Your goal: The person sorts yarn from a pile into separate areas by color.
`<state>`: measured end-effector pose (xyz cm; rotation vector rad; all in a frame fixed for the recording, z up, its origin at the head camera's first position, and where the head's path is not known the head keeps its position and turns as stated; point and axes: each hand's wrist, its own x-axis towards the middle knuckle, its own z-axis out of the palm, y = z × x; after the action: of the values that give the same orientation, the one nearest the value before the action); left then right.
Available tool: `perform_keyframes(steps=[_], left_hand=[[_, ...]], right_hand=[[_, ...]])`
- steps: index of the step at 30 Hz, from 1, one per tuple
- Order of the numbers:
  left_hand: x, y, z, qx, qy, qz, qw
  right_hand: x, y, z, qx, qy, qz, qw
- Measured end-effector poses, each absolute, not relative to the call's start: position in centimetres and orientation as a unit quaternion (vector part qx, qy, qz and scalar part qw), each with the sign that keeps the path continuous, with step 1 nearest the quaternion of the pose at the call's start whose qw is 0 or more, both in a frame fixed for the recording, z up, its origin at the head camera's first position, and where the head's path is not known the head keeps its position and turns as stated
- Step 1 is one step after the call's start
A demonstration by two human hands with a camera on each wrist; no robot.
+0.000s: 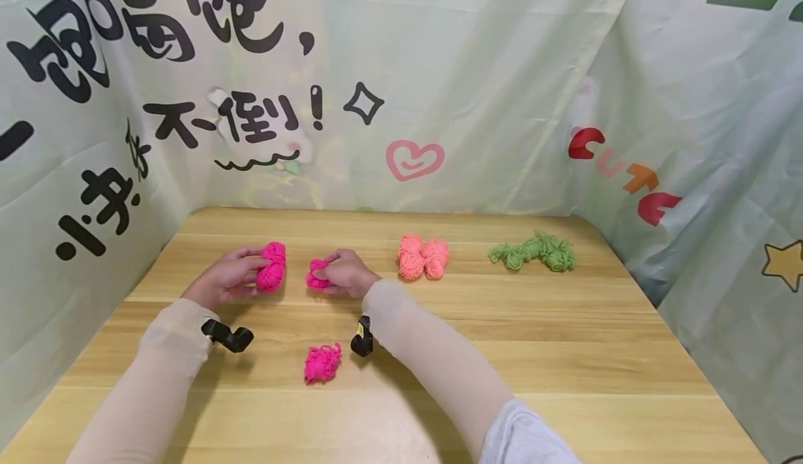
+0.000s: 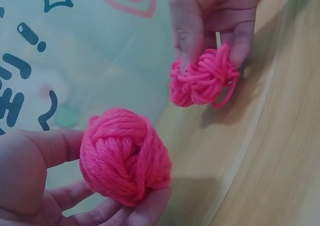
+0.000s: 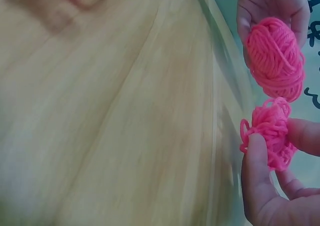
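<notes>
In the head view my left hand [image 1: 231,276] holds a wound ball of hot pink yarn [image 1: 272,267] between thumb and fingers; the left wrist view shows its smooth wound strands. My right hand [image 1: 348,273] pinches a smaller, looser bundle of pink yarn [image 1: 318,274], with loops sticking out of it in the right wrist view, where that bundle [image 3: 272,136] is between thumb and fingers. The two pink pieces are a short way apart, over the left part of the table. A third pink yarn bundle [image 1: 323,364], small and loopy, lies nearer the front, between the forearms.
Two coral yarn balls [image 1: 423,258] sit side by side right of my right hand. Farther right lies a loose green yarn bundle [image 1: 533,251]. The wooden table [image 1: 564,352] ends at a printed cloth backdrop [image 1: 489,102] behind and at both sides.
</notes>
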<state>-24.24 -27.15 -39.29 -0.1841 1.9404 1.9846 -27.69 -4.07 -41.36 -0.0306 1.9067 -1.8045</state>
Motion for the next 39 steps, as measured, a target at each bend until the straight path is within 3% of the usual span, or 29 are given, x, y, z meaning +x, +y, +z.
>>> perform_keyframes(steps=[13,22,39], left_hand=[[-24.7,-27.6,-39.7,-0.068,0.731,0.66,0.159],[-24.6,-27.6,-39.7,-0.098,0.816,0.562,0.097],[-24.3,-28.2,-39.3,-0.106,0.879,0.46,0.066]], right_hand=[[-27.2,-6.4,-40.8,-0.003,0.738,-0.643,0.206],[-27.0,-7.7,-40.9,0.015,0.74,-0.646,0.183],[-26.6,-8.8,-40.6,0.039,0.758,-0.626,0.177]])
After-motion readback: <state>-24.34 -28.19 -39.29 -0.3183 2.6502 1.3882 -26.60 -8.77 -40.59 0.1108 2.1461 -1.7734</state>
